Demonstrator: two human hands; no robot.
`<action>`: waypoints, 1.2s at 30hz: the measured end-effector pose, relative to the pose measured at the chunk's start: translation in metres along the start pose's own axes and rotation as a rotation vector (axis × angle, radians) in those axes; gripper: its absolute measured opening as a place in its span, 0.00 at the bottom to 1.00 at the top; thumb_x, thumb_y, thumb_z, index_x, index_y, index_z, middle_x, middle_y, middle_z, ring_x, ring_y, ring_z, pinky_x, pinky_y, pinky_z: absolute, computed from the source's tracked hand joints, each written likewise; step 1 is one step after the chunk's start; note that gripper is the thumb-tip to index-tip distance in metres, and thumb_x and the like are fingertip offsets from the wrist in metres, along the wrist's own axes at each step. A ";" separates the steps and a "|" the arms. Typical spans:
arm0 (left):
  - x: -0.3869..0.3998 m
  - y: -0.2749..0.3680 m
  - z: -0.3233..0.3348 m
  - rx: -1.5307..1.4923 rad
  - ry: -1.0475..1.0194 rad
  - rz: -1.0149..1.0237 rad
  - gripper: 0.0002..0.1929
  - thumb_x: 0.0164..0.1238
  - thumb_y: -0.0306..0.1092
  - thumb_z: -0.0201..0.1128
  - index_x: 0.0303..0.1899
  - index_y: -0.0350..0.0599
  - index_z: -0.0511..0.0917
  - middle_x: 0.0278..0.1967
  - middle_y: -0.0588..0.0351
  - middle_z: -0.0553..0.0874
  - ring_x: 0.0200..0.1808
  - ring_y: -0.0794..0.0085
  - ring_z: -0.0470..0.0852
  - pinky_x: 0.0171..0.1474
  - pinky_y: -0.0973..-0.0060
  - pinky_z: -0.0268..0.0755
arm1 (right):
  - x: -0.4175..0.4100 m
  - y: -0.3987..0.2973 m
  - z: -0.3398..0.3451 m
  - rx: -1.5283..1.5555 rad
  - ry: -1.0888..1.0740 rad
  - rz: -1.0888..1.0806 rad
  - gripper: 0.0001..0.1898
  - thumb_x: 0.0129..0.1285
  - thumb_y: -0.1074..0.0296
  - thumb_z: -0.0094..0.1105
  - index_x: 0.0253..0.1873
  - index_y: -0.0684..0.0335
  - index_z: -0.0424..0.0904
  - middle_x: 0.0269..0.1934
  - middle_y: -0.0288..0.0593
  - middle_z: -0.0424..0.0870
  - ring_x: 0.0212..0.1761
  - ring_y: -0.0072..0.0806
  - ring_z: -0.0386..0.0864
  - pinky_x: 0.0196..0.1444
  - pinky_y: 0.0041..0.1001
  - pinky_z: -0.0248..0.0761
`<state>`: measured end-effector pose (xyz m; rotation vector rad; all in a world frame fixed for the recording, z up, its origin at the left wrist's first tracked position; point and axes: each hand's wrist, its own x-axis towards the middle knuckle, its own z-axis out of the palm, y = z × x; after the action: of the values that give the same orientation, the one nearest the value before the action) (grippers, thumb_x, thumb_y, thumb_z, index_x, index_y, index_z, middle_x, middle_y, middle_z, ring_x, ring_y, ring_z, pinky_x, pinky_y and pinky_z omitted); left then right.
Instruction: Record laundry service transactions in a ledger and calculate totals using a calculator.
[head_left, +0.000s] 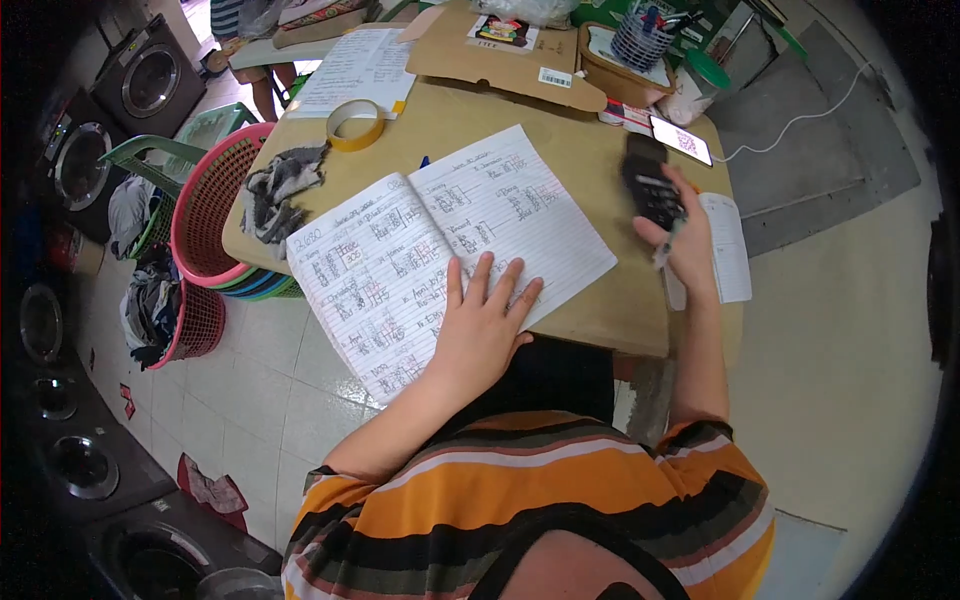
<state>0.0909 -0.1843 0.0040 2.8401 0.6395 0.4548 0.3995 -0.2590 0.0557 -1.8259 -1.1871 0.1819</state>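
Note:
My left hand (484, 322) lies flat with fingers spread on an open lined notebook (525, 217), whose pages bear handwriting and small ruled tables. The notebook rests slantwise on a yellowish table (585, 165), its lower left part reaching past the table's edge. At the right, my right hand (686, 232) grips a black handheld device with keys (651, 184), somewhat blurred; a pale thing hangs at its lower end. Just beyond that device lies a phone with a lit screen (681, 141). Another small notebook (726, 247) lies partly behind my right wrist.
On the table are a tape roll (355, 126), a grey cloth (283, 191), written sheets (352, 71), a cardboard box (510, 60) and a pen holder (641, 41). Laundry baskets (217, 202) stand left, before dark front-loading machines (82, 165). A person's legs (262, 90) show beyond. A white cable (802, 116) runs right.

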 end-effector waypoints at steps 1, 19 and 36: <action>-0.002 0.000 -0.003 0.000 -0.003 0.001 0.34 0.65 0.47 0.69 0.72 0.56 0.71 0.72 0.50 0.70 0.75 0.43 0.63 0.76 0.33 0.44 | 0.002 -0.006 0.014 0.028 -0.023 -0.047 0.45 0.44 0.70 0.83 0.72 0.61 0.72 0.77 0.63 0.64 0.73 0.42 0.72 0.72 0.32 0.66; 0.007 0.013 -0.007 0.027 -0.025 -0.040 0.38 0.51 0.58 0.77 0.63 0.51 0.76 0.67 0.46 0.72 0.74 0.34 0.62 0.71 0.24 0.43 | 0.057 0.057 0.049 -0.103 -0.107 -0.087 0.24 0.71 0.60 0.64 0.67 0.66 0.75 0.60 0.61 0.82 0.60 0.50 0.82 0.65 0.36 0.72; 0.007 0.014 0.001 0.032 0.001 -0.047 0.36 0.53 0.57 0.76 0.62 0.51 0.77 0.66 0.45 0.72 0.75 0.33 0.59 0.71 0.22 0.41 | 0.040 0.030 0.052 -0.452 -0.126 -0.337 0.10 0.70 0.68 0.61 0.54 0.51 0.86 0.66 0.55 0.80 0.73 0.64 0.65 0.72 0.47 0.60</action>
<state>0.1031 -0.1936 0.0082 2.8479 0.7185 0.4423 0.4112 -0.1990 0.0175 -1.9767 -1.7096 -0.1814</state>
